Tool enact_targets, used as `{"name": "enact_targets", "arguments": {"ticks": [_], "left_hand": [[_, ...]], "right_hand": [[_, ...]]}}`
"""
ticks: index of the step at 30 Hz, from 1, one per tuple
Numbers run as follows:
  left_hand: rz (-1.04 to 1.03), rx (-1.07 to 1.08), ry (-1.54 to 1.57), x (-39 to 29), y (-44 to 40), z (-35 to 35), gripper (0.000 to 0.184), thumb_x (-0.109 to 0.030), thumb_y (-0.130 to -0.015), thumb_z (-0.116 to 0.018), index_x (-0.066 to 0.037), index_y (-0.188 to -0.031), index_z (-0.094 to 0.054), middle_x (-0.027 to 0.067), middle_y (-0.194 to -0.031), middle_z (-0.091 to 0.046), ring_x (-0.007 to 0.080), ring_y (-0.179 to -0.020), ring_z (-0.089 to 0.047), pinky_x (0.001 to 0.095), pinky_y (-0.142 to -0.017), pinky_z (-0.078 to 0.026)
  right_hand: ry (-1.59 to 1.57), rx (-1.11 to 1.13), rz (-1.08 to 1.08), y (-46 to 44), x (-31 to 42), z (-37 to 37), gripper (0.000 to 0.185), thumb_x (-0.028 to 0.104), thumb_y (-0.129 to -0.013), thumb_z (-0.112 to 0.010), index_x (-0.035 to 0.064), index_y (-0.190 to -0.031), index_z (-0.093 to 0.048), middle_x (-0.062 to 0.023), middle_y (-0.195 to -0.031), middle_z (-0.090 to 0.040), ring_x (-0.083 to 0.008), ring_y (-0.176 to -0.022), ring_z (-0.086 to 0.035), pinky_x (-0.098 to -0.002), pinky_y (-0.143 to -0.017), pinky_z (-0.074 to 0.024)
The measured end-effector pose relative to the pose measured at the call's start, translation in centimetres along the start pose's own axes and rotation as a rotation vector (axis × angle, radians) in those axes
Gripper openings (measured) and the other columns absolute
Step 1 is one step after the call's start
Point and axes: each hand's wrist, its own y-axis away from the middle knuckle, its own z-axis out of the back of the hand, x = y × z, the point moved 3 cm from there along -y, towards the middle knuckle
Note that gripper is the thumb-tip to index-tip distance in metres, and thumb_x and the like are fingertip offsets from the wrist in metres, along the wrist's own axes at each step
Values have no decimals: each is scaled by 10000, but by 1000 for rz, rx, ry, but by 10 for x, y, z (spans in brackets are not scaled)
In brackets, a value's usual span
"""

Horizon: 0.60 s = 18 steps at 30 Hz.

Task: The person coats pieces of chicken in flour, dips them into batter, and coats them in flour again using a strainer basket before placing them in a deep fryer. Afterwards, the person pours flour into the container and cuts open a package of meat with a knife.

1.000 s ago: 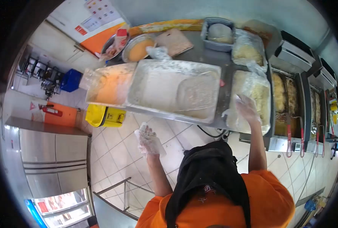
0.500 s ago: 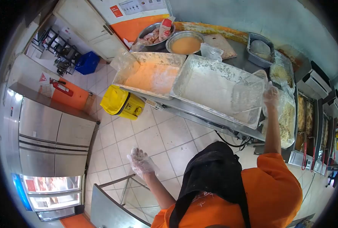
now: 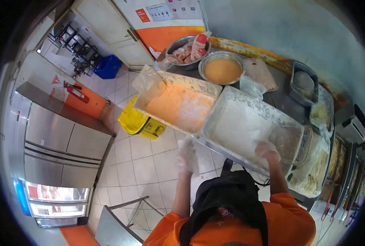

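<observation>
My left hand [image 3: 187, 158], in a clear plastic glove, hangs in front of the table edge, near the tub of orange coating [image 3: 172, 102]. Motion smears its fingers, and I see nothing held. My right hand [image 3: 267, 151], also gloved, is over the near side of the tub of white flour [image 3: 235, 119]. Its fingers look loosely apart and appear to hold nothing. Just right of it, a clear mesh-like basket [image 3: 288, 141] rests in the flour tub's right end, apart from the hand as far as I can tell.
Behind the tubs stand a bowl of raw meat pieces [image 3: 182, 52], a bowl of orange liquid [image 3: 222, 70] and a grey tub [image 3: 304, 84]. Bags of pale shreds [image 3: 313, 172] lie at right. A yellow bin [image 3: 133, 117] stands left on the floor, a metal table [image 3: 112, 225] at lower left.
My right hand has left the basket's right rim and moved left over the flour. My left hand has risen toward the tubs. The view has shifted.
</observation>
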Motion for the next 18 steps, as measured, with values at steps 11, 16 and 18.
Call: {"name": "enact_targets", "arguments": {"ticks": [11, 16, 18], "left_hand": [[57, 806, -1493, 84, -111, -130, 349, -359, -900, -481, -157, -1140, -633, 146, -1110, -633, 307, -972, -613, 420, -821, -452], [174, 645, -1383, 36, -94, -148, 330, -334, -899, -498, -86, -1078, -622, 149, -1063, -634, 326, -1038, -570, 402, -878, -449], [48, 756, -1466, 31, -111, -142, 317, -283, -907, -486, -81, -1126, -594, 160, -1102, -608, 327, -1070, -547, 400, -918, -424]], "right_hand": [[1646, -873, -539, -64, 65, -10, 429, 332, -863, -529, 171, -1260, -513, -128, -1204, -572, -319, -1135, -503, -401, -985, -382], [1916, -822, -493, -36, 71, 52, 440, 312, -830, -573, 144, -1237, -552, -124, -1184, -590, -314, -1065, -555, -376, -907, -442], [1859, -900, -347, -45, 77, 43, 418, 293, -837, -571, 130, -1222, -569, -132, -1169, -599, -308, -1033, -576, -365, -871, -464]]}}
